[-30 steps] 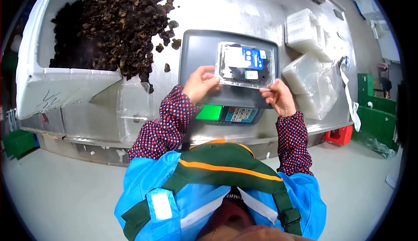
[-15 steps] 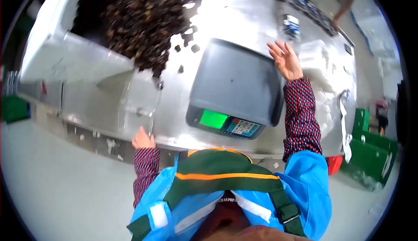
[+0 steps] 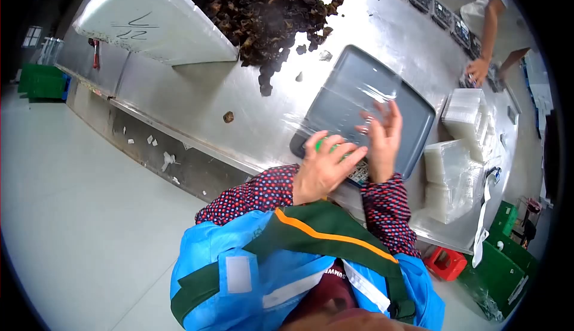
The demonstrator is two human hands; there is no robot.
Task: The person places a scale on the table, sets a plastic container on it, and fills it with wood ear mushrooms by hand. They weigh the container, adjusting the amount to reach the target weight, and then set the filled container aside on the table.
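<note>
A clear plastic container (image 3: 344, 95), hard to outline against the glare, is held over the grey scale (image 3: 412, 113). My left hand (image 3: 326, 166) has its bent fingers on the near side of the plastic, above the scale's front edge. On the right side my right hand (image 3: 385, 140) grips the container, some fingers showing blurred through it. Both hands partly cover the scale's green display and keypad. Beyond lies a heap of dark brown, wrinkled pieces (image 3: 269, 17); one loose piece (image 3: 228, 117) rests on the metal table (image 3: 197, 101).
A white foam box (image 3: 155, 26) stands at the upper left. Stacks of clear containers (image 3: 448, 169) are right of the scale. Filled packs (image 3: 442, 14) line the far side, where another person's hand (image 3: 478, 69) touches a pack. A red object (image 3: 445, 263) is below the right edge.
The view has shifted. My left hand and the clear container have moved from the table's front edge to the scale. My right hand has come inward and closed on the container.
</note>
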